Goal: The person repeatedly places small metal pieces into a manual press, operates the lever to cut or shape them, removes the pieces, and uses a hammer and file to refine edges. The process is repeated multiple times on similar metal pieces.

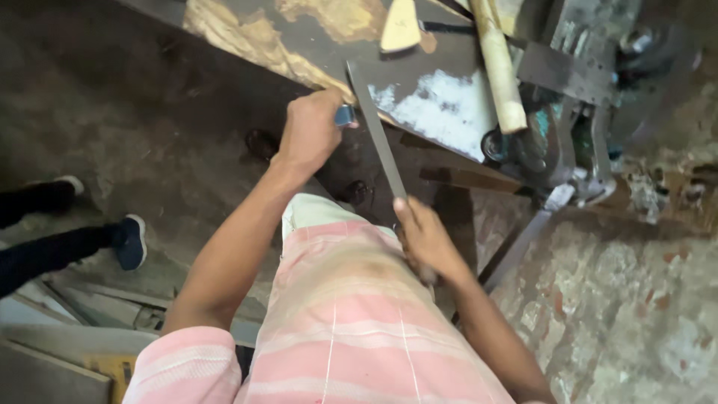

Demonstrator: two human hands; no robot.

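The long flat grey metal strip (378, 138) runs lengthwise from the right hand (422, 239), which grips its near end, up and away to the worn dark desk (441, 97). The left hand (310, 131), beside the strip's far end, is closed around a small bluish tool (345, 115).

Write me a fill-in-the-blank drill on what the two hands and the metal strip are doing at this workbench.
1. The right hand grips the near end of a long, flat metal ____.
2. The left hand holds a small ____-coloured object against the strip.
3. A pale wooden ____ lies on the workbench.
4. The person wears a pink-and-white ____ shirt.

Missing words: strip; blue; handle; striped
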